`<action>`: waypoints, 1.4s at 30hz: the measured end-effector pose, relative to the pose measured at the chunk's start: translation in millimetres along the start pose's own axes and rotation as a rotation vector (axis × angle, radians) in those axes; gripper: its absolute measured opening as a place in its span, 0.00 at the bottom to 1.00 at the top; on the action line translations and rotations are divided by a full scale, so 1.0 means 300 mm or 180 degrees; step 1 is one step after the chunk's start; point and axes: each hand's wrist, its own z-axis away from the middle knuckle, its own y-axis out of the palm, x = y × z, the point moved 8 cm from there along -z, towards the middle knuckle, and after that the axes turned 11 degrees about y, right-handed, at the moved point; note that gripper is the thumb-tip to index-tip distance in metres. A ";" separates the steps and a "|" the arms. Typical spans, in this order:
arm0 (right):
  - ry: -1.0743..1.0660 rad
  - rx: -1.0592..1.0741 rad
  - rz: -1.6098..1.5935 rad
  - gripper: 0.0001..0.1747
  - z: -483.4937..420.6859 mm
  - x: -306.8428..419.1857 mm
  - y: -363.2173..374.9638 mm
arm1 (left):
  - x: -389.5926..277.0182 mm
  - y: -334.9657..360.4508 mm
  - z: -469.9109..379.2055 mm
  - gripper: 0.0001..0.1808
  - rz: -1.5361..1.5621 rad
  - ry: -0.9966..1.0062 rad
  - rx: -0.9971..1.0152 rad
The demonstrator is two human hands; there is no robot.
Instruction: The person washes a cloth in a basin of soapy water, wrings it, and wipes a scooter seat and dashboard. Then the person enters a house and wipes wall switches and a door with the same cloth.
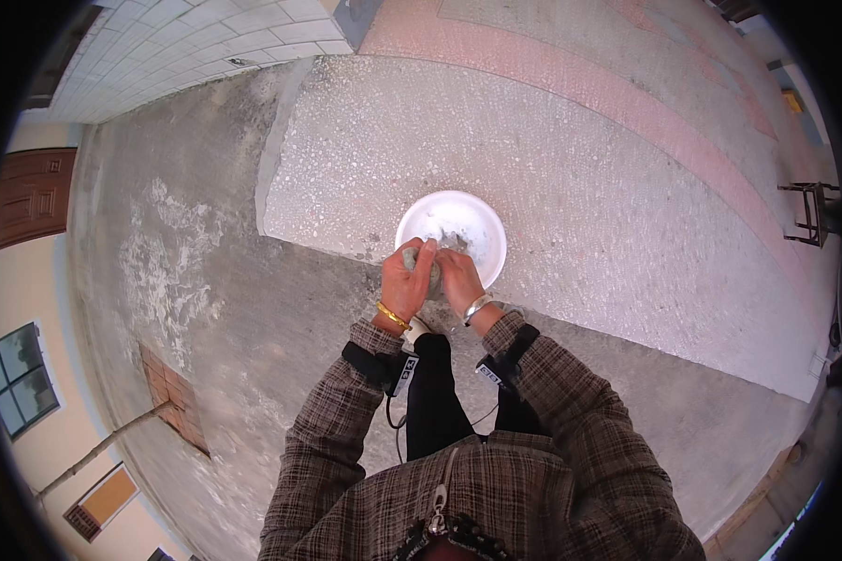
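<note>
A round white basin (451, 203) stands on the speckled paving below my hands, with a grey wet-looking thing and pale water or suds inside. At the basin's near rim my left hand (405, 279) is closed around a greyish-green cloth (433, 282), part of which bulges between thumb and fingers and part of which hangs beneath. Close beside it, my right hand (460, 279) has its fingertips bent against the same cloth; how firmly they grip is hidden. A gold bracelet circles my left wrist and a silver one my right.
A raised speckled terrace slab (568, 231) meets rough concrete (252, 315) along an edge near my feet. A dark stool (807, 214) stands far right. At left are a brown door (34, 198), a thin tree trunk (105, 445) and a white tiled wall (203, 35).
</note>
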 end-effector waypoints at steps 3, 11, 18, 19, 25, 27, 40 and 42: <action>0.0235 0.0212 -0.0233 0.21 0.034 0.038 0.023 | -0.076 -0.016 0.016 0.17 -0.0289 0.0062 0.0078; 0.0605 0.1374 -0.0549 0.20 0.197 0.211 0.041 | -0.169 -0.138 0.129 0.15 0.1301 -0.0466 -0.1310; -0.0675 0.2138 0.0072 0.36 0.388 0.439 -0.078 | -0.240 -0.122 0.198 0.20 0.2588 -0.0958 -0.1287; -0.0833 0.1980 0.0321 0.37 0.400 0.461 -0.098 | -0.254 -0.108 0.201 0.21 0.2754 -0.0996 -0.1199; -0.2436 0.1549 0.1004 0.51 0.532 0.633 -0.120 | -0.323 0.002 0.221 0.27 0.3475 -0.1259 -0.0632; -0.2664 0.1452 0.1078 0.45 0.559 0.661 -0.109 | -0.339 0.031 0.219 0.31 0.3768 -0.1340 -0.0465; -0.1396 0.0008 -0.1709 0.05 0.363 0.510 -0.130 | -0.351 -0.019 0.133 0.18 0.3509 -0.0604 -0.0966; -0.0900 0.0191 -0.2223 0.06 0.303 0.452 -0.087 | -0.416 -0.067 0.114 0.09 0.3182 0.0325 -0.1100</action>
